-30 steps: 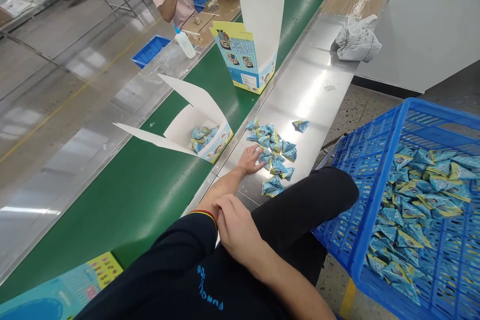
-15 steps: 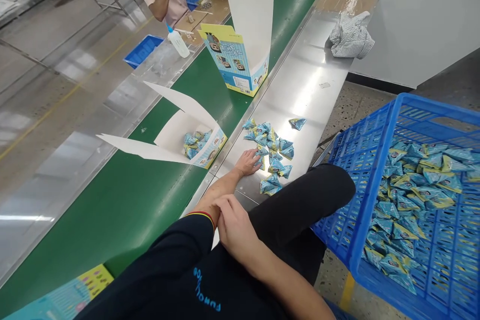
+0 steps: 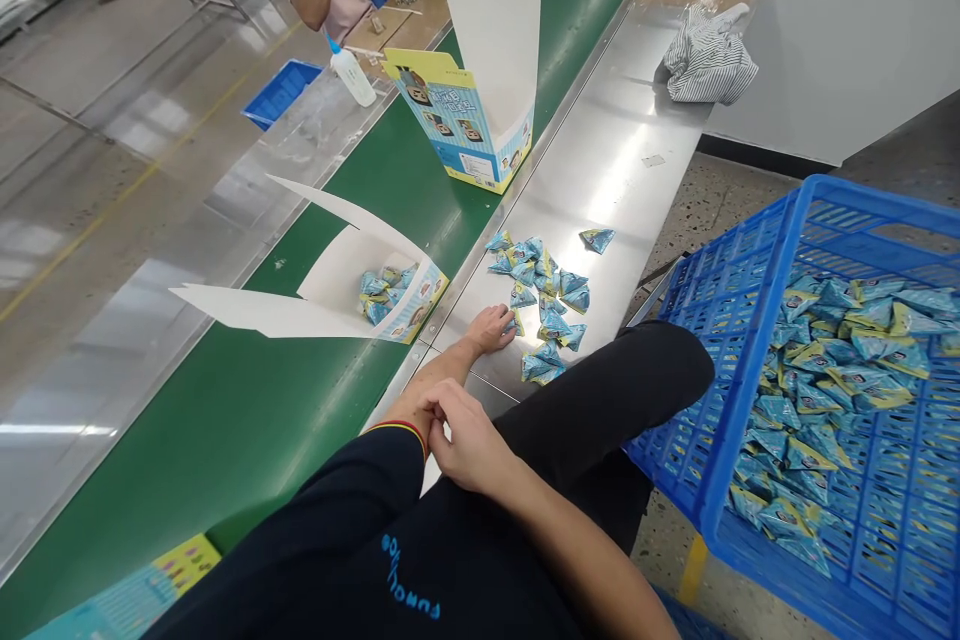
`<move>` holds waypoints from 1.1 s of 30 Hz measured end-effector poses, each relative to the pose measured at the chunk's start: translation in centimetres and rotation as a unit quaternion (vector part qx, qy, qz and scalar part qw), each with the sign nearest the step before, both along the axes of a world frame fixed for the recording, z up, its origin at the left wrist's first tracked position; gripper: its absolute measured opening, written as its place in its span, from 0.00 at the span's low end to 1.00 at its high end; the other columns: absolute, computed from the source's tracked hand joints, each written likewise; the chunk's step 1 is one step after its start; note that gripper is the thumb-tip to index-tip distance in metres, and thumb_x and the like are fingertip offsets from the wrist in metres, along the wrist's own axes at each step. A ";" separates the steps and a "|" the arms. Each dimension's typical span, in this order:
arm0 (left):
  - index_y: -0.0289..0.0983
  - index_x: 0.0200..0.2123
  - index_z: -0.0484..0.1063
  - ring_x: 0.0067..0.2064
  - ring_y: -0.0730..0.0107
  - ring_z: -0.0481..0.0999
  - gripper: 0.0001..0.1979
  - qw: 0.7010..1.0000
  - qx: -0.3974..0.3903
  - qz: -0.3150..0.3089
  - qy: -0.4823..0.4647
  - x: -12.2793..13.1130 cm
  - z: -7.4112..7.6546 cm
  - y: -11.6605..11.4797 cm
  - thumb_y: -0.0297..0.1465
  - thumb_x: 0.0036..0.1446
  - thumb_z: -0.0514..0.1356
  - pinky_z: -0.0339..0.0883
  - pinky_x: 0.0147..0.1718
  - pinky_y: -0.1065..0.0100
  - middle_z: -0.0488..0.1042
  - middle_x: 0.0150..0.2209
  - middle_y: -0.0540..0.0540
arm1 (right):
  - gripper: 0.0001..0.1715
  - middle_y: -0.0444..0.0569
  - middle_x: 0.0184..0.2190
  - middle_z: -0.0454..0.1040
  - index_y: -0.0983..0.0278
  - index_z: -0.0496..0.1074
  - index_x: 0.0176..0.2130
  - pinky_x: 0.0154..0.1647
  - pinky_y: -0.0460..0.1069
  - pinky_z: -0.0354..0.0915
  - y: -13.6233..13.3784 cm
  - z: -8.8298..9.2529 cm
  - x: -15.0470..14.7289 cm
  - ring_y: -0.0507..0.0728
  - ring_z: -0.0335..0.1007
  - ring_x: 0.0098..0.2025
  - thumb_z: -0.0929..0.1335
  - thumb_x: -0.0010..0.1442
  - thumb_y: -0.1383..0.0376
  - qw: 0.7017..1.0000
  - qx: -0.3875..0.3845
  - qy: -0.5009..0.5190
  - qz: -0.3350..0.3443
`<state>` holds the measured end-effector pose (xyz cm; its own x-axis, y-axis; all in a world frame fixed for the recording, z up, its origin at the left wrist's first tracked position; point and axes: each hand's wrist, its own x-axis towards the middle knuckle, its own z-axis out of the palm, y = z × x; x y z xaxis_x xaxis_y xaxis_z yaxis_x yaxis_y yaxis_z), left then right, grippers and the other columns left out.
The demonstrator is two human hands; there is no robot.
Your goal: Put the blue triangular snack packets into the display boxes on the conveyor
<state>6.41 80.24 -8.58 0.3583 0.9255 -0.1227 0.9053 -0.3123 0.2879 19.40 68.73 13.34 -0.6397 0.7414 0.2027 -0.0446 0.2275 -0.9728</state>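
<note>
My left hand [image 3: 491,328] rests on the metal ledge with its fingers curled over a small blue-and-yellow pyramid packet [image 3: 517,322], partly hidden by the fingertips. Just beyond lie several more such packets [image 3: 551,282] in a loose group. My right hand [image 3: 463,435] is closed in a pinch against my left forearm, near the sleeve cuff; whatever is between its fingertips cannot be made out. Left of my left hand, an open carton [image 3: 416,313] lies tipped over on the green belt, flaps spread and several packets inside. Another open carton [image 3: 472,125] stands upright farther along.
At my right is a blue plastic crate [image 3: 709,400] holding many packets. Striped cloth [image 3: 709,60] lies on the far ledge. Across the green belt [image 3: 247,420] stand a white bottle [image 3: 351,75] and a blue bin [image 3: 281,93], near another person. A printed carton [image 3: 142,590] is at lower left.
My left hand has drawn slightly left, its fingers more curled at the packet. My right hand's fingers have bent into a pinch at the forearm. The view has shifted a little.
</note>
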 end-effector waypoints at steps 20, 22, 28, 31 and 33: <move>0.37 0.47 0.73 0.45 0.58 0.76 0.11 0.999 0.051 0.006 0.001 0.1 -1.4 0.3 0.36 0.66 0.59 0.69 0.45 0.59 0.74 0.45 0.38 | 0.15 0.47 0.37 0.66 0.60 0.63 0.42 0.38 0.49 0.64 -0.4 0.5 0.8 0.55 0.66 0.37 0.60 0.55 0.74 1.000 0.004 -0.003 -0.006; 0.37 0.47 0.73 0.45 0.58 0.76 0.11 0.999 0.049 0.007 0.003 0.2 -1.4 0.3 0.36 0.66 0.59 0.69 0.45 0.59 0.74 0.45 0.38 | 0.15 0.47 0.37 0.67 0.61 0.63 0.42 0.38 0.49 0.64 -0.5 0.5 0.9 0.55 0.66 0.37 0.60 0.55 0.74 1.000 -0.001 -0.009 0.000; 0.37 0.47 0.74 0.45 0.57 0.76 0.11 0.999 0.048 0.003 0.005 0.2 -1.2 0.3 0.36 0.67 0.58 0.69 0.45 0.59 0.74 0.44 0.38 | 0.16 0.48 0.38 0.67 0.61 0.63 0.43 0.39 0.49 0.65 -0.4 0.4 1.0 0.55 0.66 0.37 0.60 0.55 0.75 1.000 -0.007 -0.013 0.010; 0.36 0.47 0.74 0.45 0.57 0.76 0.11 0.999 0.048 0.004 0.009 0.3 -1.1 0.3 0.36 0.67 0.58 0.69 0.45 0.59 0.74 0.44 0.38 | 0.18 0.50 0.41 0.68 0.61 0.62 0.44 0.43 0.50 0.67 -0.6 0.3 0.9 0.56 0.67 0.41 0.60 0.55 0.76 1.000 -0.004 -0.011 0.006; 0.37 0.46 0.74 0.44 0.58 0.76 0.11 0.999 0.048 0.014 0.002 0.3 -1.0 0.5 0.36 0.66 0.59 0.69 0.45 0.59 0.74 0.43 0.39 | 0.19 0.52 0.44 0.68 0.61 0.62 0.45 0.47 0.53 0.68 -0.9 0.4 0.9 0.58 0.66 0.45 0.59 0.55 0.77 1.000 0.003 -0.021 -0.008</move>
<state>6.75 80.69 -9.61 0.3312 0.9429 -0.0345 0.9155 -0.3123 0.2536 20.29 67.80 13.75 -0.6355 0.7506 0.1807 -0.0001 0.2340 -0.9722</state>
